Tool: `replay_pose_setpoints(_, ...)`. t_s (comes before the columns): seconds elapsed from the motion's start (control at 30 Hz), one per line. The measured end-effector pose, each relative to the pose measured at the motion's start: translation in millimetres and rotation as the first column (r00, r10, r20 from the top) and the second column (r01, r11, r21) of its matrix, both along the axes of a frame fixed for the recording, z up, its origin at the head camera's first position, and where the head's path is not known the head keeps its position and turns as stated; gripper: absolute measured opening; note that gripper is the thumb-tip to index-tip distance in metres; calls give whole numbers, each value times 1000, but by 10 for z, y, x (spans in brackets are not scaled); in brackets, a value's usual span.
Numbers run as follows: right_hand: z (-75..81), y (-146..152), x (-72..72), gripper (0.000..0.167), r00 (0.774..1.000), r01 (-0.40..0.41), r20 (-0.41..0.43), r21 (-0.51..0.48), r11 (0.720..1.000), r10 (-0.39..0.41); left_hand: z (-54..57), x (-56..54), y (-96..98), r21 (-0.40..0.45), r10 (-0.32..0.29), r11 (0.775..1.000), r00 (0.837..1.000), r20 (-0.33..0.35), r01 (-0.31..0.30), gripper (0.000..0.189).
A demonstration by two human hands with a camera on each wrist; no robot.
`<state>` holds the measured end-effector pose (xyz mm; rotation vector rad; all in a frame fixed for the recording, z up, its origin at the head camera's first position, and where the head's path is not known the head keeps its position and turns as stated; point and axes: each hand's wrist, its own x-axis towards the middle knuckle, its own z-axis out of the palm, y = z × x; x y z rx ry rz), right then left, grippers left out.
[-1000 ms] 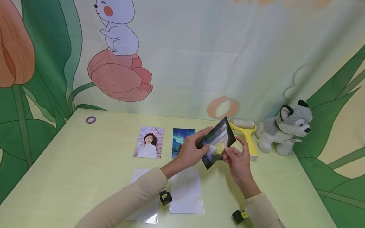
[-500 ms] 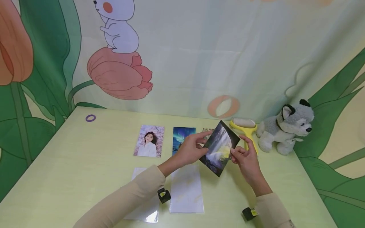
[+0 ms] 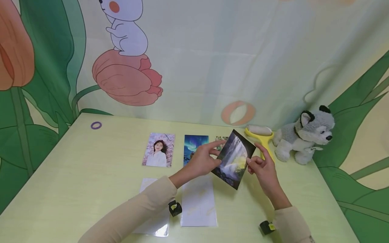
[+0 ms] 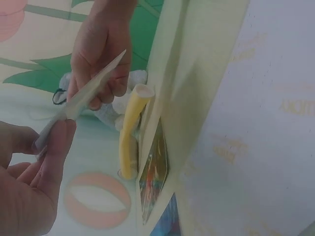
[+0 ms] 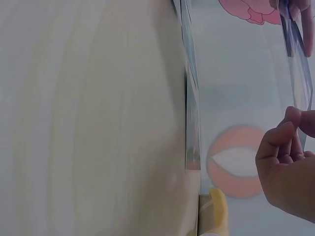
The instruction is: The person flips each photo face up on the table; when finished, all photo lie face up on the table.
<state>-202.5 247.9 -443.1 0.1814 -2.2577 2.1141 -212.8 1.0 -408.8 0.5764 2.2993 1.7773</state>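
Note:
A waterfall photo print (image 3: 235,157) is held tilted above the table, between both hands. My left hand (image 3: 203,159) pinches its left edge, thumb in front. On the opposite edge, the thumb and fingers of my right hand (image 3: 263,172) grip the print. The left wrist view shows the print (image 4: 91,88) nearly edge-on, with the left hand (image 4: 39,182) at its near end. Seen from the right wrist, the right hand (image 5: 285,164) has its thumb and fingertips on the edge. Behind the left hand, an aurora photo (image 3: 194,140) and another photo (image 3: 220,138) are partly hidden.
A portrait photo (image 3: 158,152) lies left of the aurora one. Nearer are two white, film-like sheets, the right one (image 3: 199,206) and the left one (image 3: 155,219), partly under the left sleeve. A yellow-handled roller (image 3: 263,137), plush husky (image 3: 304,138) and purple ring (image 3: 96,125) stand farther back.
Both hands have shifted the waterfall print slightly right and down, and turned its face more toward the head camera. The photo behind it has come partly into view.

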Motion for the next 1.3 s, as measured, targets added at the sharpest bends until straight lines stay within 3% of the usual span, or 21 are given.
replay_pose_setpoints(0.17, 22, -35, 29, 76, 1000, 13, -11, 24, 1000, -12, -35, -8, 3, 54, 37, 998, 999, 16, -38, 66)
replay_pose_setpoints(0.33, 16, -36, 49, 73, 1000, 2, -17, 59, 998, -1, -69, -3, 17, 53, 43, 998, 999, 31, -45, 67)
replay_pose_setpoints(0.57, 40, 31, 105, 75, 996, -26, 91, 182, 983, 10, -130, -16, 27, -53, -59, 997, 994, 91, 64, 70)
replay_pose_setpoints(0.97, 55, 177, 147, 80, 971, -156, 221, 295, 943, 91, -226, 43, 78, -199, -171, 961, 977, 128, 195, 69)
replay_pose_setpoints(1.3, 59, 293, 201, 83, 961, -210, 243, 349, 913, 128, -335, 154, 139, -259, -205, 936, 966, 156, 241, 68)
